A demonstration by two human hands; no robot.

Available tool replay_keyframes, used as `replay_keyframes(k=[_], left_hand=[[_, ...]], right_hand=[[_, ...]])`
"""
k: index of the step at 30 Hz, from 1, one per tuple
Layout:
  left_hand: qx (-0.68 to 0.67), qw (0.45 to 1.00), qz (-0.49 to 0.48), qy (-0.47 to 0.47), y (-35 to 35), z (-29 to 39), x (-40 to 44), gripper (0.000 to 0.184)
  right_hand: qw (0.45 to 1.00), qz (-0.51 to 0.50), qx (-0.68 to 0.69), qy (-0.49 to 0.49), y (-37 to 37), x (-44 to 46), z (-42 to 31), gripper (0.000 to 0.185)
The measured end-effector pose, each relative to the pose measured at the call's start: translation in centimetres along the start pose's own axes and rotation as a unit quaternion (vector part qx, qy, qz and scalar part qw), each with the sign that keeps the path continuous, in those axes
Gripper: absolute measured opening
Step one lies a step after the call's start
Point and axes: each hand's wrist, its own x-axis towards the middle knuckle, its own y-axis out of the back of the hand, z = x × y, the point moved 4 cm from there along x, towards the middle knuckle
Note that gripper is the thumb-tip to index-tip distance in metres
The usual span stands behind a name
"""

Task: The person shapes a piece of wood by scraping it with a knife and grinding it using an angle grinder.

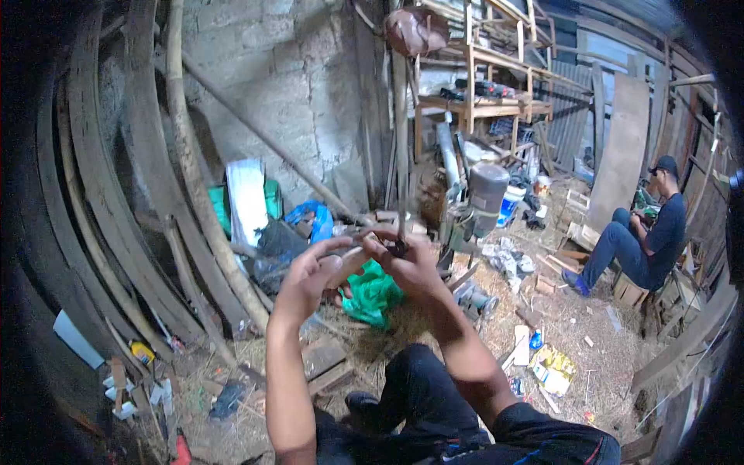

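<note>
Both of my hands are raised in front of me, close together. My left hand (310,279) is bent, with its fingers reaching toward the right one. A small light-coloured piece, perhaps wood (358,256), appears between the fingertips, but blur hides its shape. My right hand (411,267) is closed, thumb and fingers pinched around something small and dark that I cannot make out. Directly above this hand, a thin upright pole (401,155) lines up with it; whether they touch is unclear. Below and behind the hands lies a green plastic bag (373,296).
At right a person (659,225) in dark clothes sits on a low wooden stool. Wooden shelving (496,108) stands at the back, with a grey cylindrical container (488,190) in front. Long planks (143,155) lean on the left wall. Wood scraps and packets (552,370) litter the floor.
</note>
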Motion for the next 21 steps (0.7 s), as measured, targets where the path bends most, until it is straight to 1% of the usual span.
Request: replay_keyframes(k=[1, 2, 3, 4, 5, 7, 9, 10, 11, 12, 13, 15, 17, 18, 19, 20, 21], left_hand=[[-0.019, 0.999, -0.028, 0.034, 0.2, -0.7, -0.7, 0.036], [-0.019, 0.998, -0.005, 0.063, 0.7, -1.7, -1.7, 0.040], [-0.046, 0.993, 0.048, 0.101, 1.8, -4.1, -1.8, 0.037], [-0.054, 0.991, 0.050, 0.113, 3.0, -6.0, -2.5, 0.035], [-0.062, 0.989, 0.053, 0.124, 4.3, -7.9, -3.2, 0.034], [-0.098, 0.971, 0.160, 0.147, 6.7, -11.8, -4.6, 0.031], [-0.130, 0.959, 0.212, 0.137, 8.8, -14.4, -6.7, 0.033], [-0.151, 0.942, 0.259, 0.152, 9.5, -15.2, -8.0, 0.033], [-0.172, 0.920, 0.312, 0.165, 10.1, -16.0, -9.3, 0.034], [-0.212, 0.918, 0.311, 0.126, 11.0, -16.9, -10.2, 0.034], [-0.238, 0.906, 0.333, 0.108, 12.1, -17.7, -11.3, 0.031], [-0.263, 0.894, 0.339, 0.125, 14.7, -19.3, -13.4, 0.028], [-0.320, 0.857, 0.397, 0.077, 15.6, -19.3, -15.0, 0.027], [-0.327, 0.847, 0.413, 0.070, 16.6, -20.3, -15.8, 0.024], [-0.295, 0.843, 0.444, 0.077, 17.6, -21.1, -16.6, 0.027], [-0.280, 0.840, 0.459, 0.073, 18.0, -21.9, -17.2, 0.032], [-0.266, 0.839, 0.470, 0.069, 18.5, -22.5, -17.9, 0.036]], right_hand=[[0.998, -0.029, 0.049, 0.030, -0.5, 0.4, 2.3, 0.022], [0.999, -0.039, 0.006, 0.024, -1.1, 0.3, 3.7, 0.022], [0.998, -0.048, -0.038, 0.018, -1.8, 0.0, 4.6, 0.022], [0.997, -0.040, -0.068, -0.024, -2.6, -0.3, 5.6, 0.021], [0.996, -0.017, -0.084, 0.013, -3.4, -0.6, 7.0, 0.026], [0.983, 0.001, -0.171, -0.062, -4.5, -1.6, 10.4, 0.036], [0.977, 0.035, -0.194, -0.079, -6.0, -2.8, 12.5, 0.038], [0.969, 0.011, -0.216, -0.118, -6.8, -3.1, 13.4, 0.039], [0.973, -0.016, -0.205, -0.106, -7.7, -3.4, 15.8, 0.036], [0.978, -0.027, -0.178, -0.105, -8.6, -3.8, 17.9, 0.036], [0.983, -0.040, -0.150, -0.101, -9.9, -4.0, 19.3, 0.036], [0.989, -0.094, -0.074, -0.091, -13.1, -4.4, 17.6, 0.037], [0.973, -0.160, -0.163, 0.035, -16.1, -5.1, 19.1, 0.043], [0.968, -0.193, -0.155, 0.050, -17.8, -5.7, 18.5, 0.046], [0.950, -0.274, -0.148, -0.019, -19.0, -6.7, 19.4, 0.049], [0.935, -0.317, -0.158, -0.022, -19.9, -7.9, 20.7, 0.052], [0.926, -0.341, -0.159, -0.005, -20.9, -8.5, 21.3, 0.053]])
